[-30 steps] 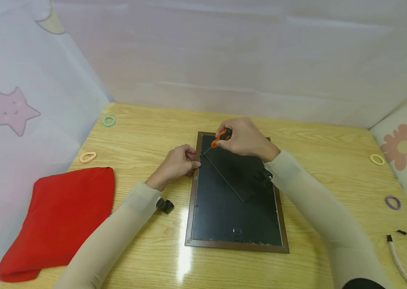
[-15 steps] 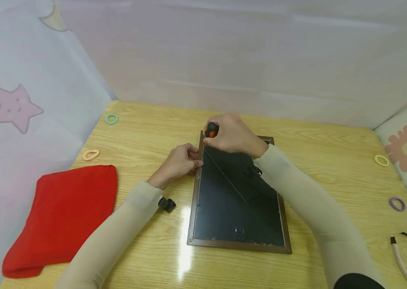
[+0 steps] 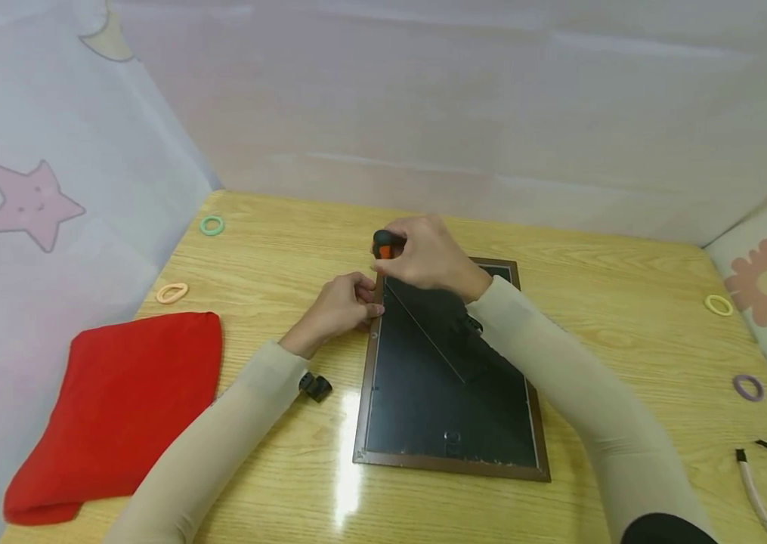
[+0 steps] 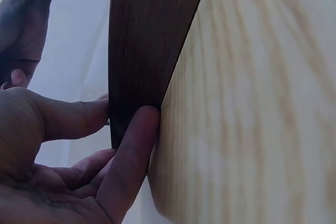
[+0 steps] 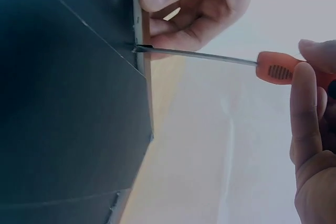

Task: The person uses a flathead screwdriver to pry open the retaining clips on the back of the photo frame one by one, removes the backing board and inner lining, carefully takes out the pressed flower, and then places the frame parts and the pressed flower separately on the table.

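Observation:
A picture frame point(image 3: 451, 463) with a brown rim lies back side up on the table, its black backing board point(image 3: 424, 412) showing. My left hand point(image 3: 338, 308) holds the upper left side, thumb on the rim and fingers against the outer side. In my right hand point(image 3: 429, 253) is a screwdriver point(image 3: 384, 249) with an orange and black handle, held above the upper left of the frame. The right wrist view shows the screwdriver's shaft point(image 5: 205, 55) reaching the inner edge of the rim, its tip at a small dark metal tab point(image 5: 143, 49) close to the left fingers.
A folded red cloth point(image 3: 125, 408) lies on the left. Green point(image 3: 211, 225) and peach point(image 3: 171, 293) rings lie at the left edge; yellow point(image 3: 719, 305) and purple point(image 3: 748, 387) rings lie on the right. Pale cords with black ends point(image 3: 750, 483) are at the lower right.
My right hand has moved left with the screwdriver, whose handle has swung from slanting to more upright over the rim. The left hand keeps its place on the frame.

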The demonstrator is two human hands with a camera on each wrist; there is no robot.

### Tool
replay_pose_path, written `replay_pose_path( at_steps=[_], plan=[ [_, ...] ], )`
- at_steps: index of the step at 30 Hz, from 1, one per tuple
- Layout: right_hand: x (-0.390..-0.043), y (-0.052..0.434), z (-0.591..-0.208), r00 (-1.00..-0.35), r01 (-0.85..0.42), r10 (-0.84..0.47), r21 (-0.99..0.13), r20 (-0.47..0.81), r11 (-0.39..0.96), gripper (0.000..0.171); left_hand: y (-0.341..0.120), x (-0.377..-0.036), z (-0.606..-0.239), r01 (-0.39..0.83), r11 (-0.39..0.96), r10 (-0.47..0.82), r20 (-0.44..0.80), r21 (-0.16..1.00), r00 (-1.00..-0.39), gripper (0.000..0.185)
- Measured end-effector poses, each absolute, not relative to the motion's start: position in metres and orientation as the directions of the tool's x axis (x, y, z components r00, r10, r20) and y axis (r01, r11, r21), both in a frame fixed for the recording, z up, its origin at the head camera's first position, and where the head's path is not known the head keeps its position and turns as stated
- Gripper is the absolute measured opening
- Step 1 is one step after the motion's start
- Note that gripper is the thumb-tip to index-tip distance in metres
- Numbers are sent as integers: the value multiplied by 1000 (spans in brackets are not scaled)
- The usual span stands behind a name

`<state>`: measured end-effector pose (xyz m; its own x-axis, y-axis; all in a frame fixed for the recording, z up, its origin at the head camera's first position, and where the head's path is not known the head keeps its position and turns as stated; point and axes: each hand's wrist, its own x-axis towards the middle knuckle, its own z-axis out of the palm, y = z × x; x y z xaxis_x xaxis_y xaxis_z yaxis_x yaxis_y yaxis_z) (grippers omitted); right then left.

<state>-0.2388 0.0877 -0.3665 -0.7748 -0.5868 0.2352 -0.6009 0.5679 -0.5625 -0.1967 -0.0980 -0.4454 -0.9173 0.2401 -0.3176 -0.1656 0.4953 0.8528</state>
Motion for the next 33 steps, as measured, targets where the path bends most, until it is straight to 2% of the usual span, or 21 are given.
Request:
replay_pose_path(
  at_steps=[9,19,25,33],
  plan=[
    [-241,85,-381,-847,-467,-490,-732,208,496,20,-98,-199,-447,-202,466,231,-339,861,-912,43],
    [-242,87,-384,-852,-406,-486,-831,193,381,23,-99,-201,-447,-211,486,218,-352,848,-910,41],
    [-241,94,-377,-840,-429,-492,-836,230,342,28,-101,-201,-448,-219,483,221,-360,848,-906,42],
    [-240,87,-366,-813,-527,-497,-747,304,406,22,-102,-200,-445,-203,479,223,-342,854,-913,41]
  ],
)
